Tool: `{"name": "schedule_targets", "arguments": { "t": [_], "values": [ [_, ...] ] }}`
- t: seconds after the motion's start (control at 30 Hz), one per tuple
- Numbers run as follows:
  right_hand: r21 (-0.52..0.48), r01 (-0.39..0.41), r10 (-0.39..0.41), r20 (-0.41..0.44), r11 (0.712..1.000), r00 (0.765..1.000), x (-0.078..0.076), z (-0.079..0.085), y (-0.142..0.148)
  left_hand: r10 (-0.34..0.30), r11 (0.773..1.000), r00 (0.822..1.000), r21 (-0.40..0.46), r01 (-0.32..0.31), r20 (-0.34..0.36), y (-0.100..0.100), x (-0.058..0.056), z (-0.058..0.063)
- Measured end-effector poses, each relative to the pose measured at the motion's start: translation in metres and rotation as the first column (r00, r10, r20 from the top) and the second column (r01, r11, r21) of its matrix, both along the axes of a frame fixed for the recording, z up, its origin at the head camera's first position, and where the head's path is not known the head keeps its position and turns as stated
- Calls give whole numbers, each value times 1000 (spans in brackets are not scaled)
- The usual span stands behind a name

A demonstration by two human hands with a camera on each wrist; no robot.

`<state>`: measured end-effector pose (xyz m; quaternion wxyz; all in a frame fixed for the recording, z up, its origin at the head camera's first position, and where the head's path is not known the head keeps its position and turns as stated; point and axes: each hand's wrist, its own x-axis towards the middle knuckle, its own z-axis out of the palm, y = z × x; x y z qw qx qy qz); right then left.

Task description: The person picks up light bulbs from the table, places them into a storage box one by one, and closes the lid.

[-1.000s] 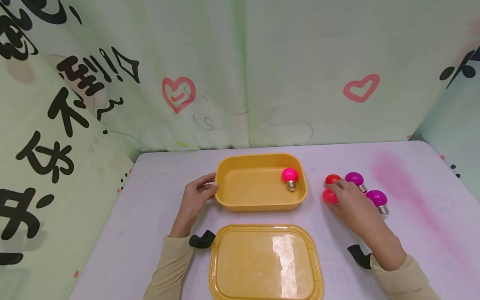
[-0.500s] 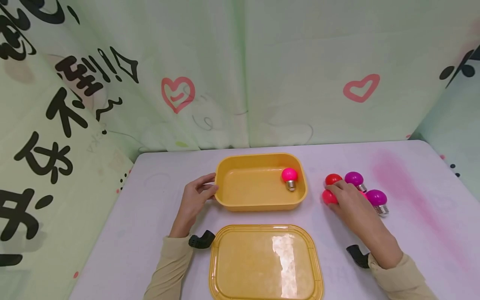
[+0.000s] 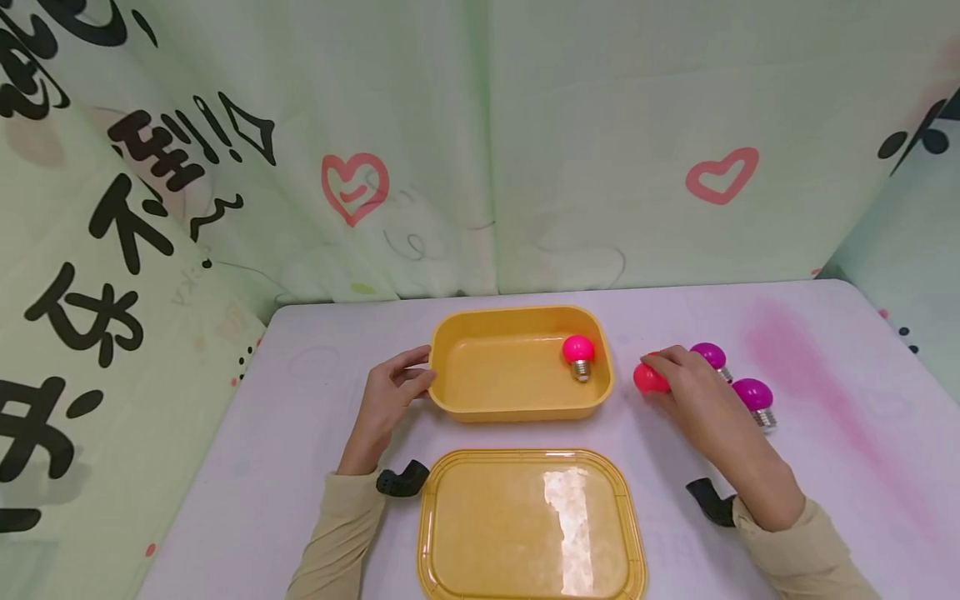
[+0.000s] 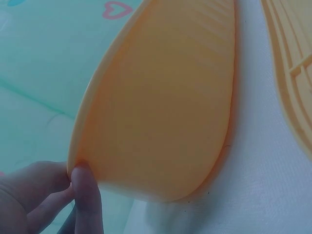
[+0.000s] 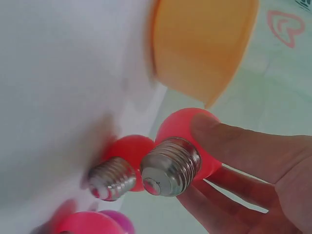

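Observation:
My right hand (image 3: pixel 693 396) pinches a coral-red light bulb (image 3: pixel 649 378) between thumb and fingers. In the right wrist view this bulb (image 5: pixel 186 127) has its metal screw base turned towards the camera. A deeper red bulb (image 5: pixel 130 150) is just behind it, largely hidden by the hand in the head view. My left hand (image 3: pixel 388 400) touches the left end of a yellow plastic box (image 3: pixel 517 413), its fingertips against the wall near the rim in the left wrist view. Inside the box, at its right side, lies a bright pink bulb (image 3: pixel 578 350).
Two purple bulbs, a farther one (image 3: pixel 709 355) and a nearer one (image 3: pixel 753 395), lie right of my right hand. Another pink bulb (image 5: pixel 90 223) shows low in the right wrist view. A yellow lid (image 3: pixel 517 525) lies before the box. A printed curtain (image 3: pixel 600 208) hangs behind the table.
My right hand has lifted the coral-red bulb and shifted it slightly left and away from me. The left hand and the box have stayed put.

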<state>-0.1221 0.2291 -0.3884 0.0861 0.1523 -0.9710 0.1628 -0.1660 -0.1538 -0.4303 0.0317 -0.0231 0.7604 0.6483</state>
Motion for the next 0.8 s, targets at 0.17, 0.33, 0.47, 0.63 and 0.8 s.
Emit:
{"name": "schedule_targets", "arguments": {
  "t": [0.17, 0.33, 0.47, 0.63, 0.8],
  "values": [
    [-10, 7, -7, 6, 1000, 1000, -1, 12, -7, -5, 1000, 1000, 1, 5, 3, 0, -1, 0],
    [-26, 1, -1, 4, 1000, 1000, -3, 22, -14, -5, 1000, 1000, 5, 5, -4, 1, -2, 0],
    [-30, 17, -15, 41, 999, 999, -4, 29, -21, -8, 1000, 1000, 4, 8, 0, 0, -2, -1],
    [-31, 17, -15, 81, 999, 997, -6, 33, -30, 3, 1000, 1000, -1, -3, 8, 0, -1, -1],
    [-55, -5, 9, 73, 998, 997, -8, 35, -37, 5, 1000, 1000, -5, -5, 8, 0, -1, -1]
  ]
}}
